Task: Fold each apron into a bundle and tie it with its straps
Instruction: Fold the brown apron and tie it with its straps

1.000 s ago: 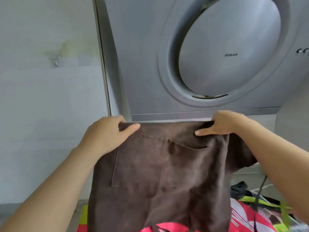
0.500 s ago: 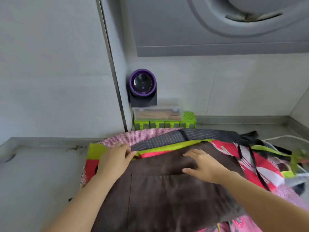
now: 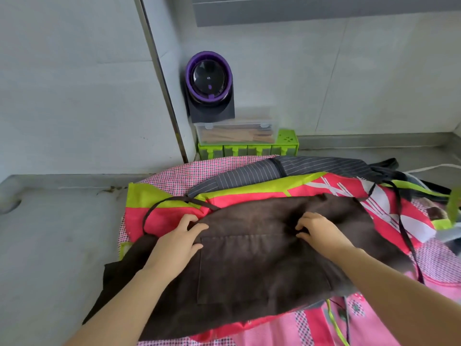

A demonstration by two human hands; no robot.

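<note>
Apron (image 3: 249, 265) flatter now (strap (image 3: 162, 202) out, L side).

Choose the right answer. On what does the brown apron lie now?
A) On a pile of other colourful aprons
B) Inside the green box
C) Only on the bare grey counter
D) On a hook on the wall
A: the brown apron is spread flat over other aprons, and the red and green apron shows from under its far edge.
</note>
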